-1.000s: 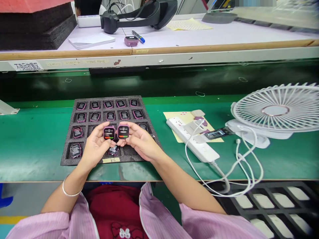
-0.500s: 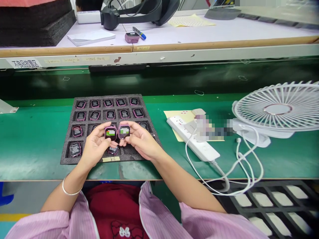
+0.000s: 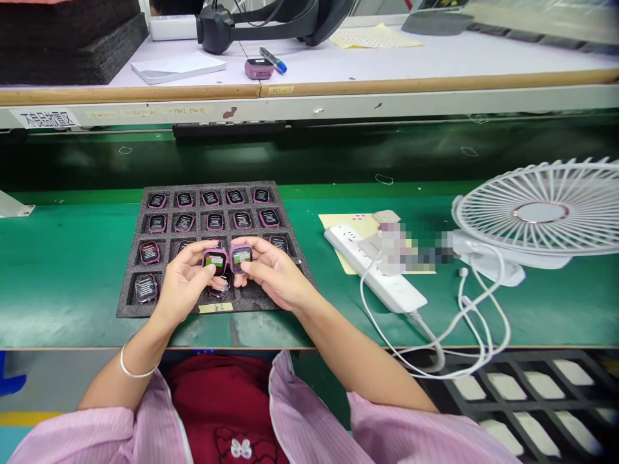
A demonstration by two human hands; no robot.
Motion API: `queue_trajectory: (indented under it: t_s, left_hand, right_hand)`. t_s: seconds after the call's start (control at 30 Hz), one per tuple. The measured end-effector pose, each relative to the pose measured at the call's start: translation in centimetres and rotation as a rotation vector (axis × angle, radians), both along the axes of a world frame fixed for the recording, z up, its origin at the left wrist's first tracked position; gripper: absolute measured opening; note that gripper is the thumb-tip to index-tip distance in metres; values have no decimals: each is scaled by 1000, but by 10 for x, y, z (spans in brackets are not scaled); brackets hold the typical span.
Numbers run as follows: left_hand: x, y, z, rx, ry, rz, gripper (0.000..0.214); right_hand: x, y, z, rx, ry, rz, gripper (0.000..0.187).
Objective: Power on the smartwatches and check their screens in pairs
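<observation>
1. Pinched in the fingers of each hand, one small purple watch apiece: left hand point(image 3: 181, 283) had the left watch point(image 3: 217, 258), right hand point(image 3: 280, 274) had the right watch point(image 3: 240, 253).
2. Both were held side by side, super close, screens up and lit with some green, thumbs over the lower screen edges. Text was too small to read, sorry.
3. They sat above the near part of a dark foam tray point(image 3: 130, 269), with more watches in its compartments.
4. Off to the right: white power strip point(image 3: 348, 248), then a fan point(image 3: 541, 212) farther right, all on the green bench point(image 3: 62, 264).
</observation>
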State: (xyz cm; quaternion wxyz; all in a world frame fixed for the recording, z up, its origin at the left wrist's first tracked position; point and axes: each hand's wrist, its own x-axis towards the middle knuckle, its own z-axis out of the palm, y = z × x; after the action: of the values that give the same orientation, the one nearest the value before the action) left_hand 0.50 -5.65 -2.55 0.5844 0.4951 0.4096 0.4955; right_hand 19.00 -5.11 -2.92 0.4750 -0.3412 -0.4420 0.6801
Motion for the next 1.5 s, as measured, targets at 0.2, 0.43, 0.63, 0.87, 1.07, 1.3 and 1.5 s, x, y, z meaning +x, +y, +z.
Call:
queue_trajectory:
  t_s: [0.2, 0.43, 0.63, 0.87, 1.07, 1.3, 1.5]
  left_hand:
    - [0, 0, -2, -4, -9, 1, 40]
    - [2, 1, -2, -11, 20, 25, 38]
    - [2, 2, -4, 8, 23, 24, 40]
    - [2, 2, -3, 9, 24, 26, 40]
    - [2, 2, -3, 21, 33, 17, 44]
    - [2, 2, -6, 32, -5, 2, 50]
    - [1, 2, -5, 39, -12, -11, 54]
  right_hand:
    - [0, 1, 1, -21, -3, -5, 32]
    - [-1, 1, -2, -44, -17, 13, 26]
    - [0, 1, -2, -35, -3, 8, 30]
    - [0, 2, -2, -44, 26, 12, 35]
    - [-1, 1, -2, -28, 15, -1, 37]
    - [-1, 2, -5, -2, 15, -13, 42]
    - [-1, 2, -5, 7, 32, -20, 48]
